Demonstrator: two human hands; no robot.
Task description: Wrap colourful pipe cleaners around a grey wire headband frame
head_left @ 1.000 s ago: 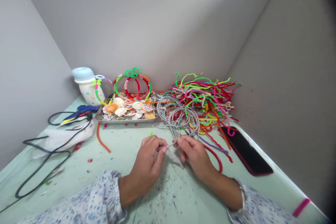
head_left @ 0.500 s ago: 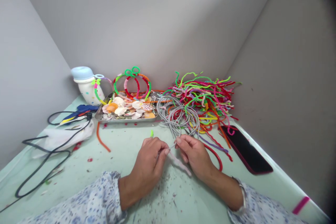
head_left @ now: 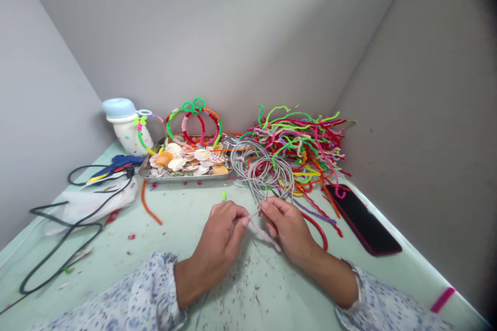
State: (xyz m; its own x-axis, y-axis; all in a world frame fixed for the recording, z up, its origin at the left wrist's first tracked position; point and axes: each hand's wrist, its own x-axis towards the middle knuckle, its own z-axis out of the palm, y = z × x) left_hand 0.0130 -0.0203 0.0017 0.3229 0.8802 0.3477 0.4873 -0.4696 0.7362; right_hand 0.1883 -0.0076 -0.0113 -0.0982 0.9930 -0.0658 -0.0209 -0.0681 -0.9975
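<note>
In the lower middle, my left hand point(head_left: 225, 232) is closed, thumb against forefinger, on a pale pink pipe cleaner point(head_left: 265, 236). The fuzzy strand's loose end hangs toward the right palm. Close beside it, my right hand point(head_left: 288, 227) pinches a thin grey wire point(head_left: 255, 213) that spans the short gap between the fingertips. A bright green tip point(head_left: 224, 195) sticks up behind the left knuckles; whether it is held is hidden. Just beyond the hands lies a loose coil of grey wire point(head_left: 262, 170).
A metal tray point(head_left: 186, 179) of seashells point(head_left: 176, 164) bears pipe-cleaner hoops point(head_left: 202, 119). Right of it is a heap of coloured pipe cleaners point(head_left: 303, 134). A phone point(head_left: 365, 222) lies at right. On the left are a white bottle point(head_left: 132, 134), black cable point(head_left: 54, 258) and plastic bag point(head_left: 97, 201).
The pale pipe cleaner's loose end has risen slightly toward my right palm. Both hands keep nearly the same place and grip; the whole view has shifted a little.
</note>
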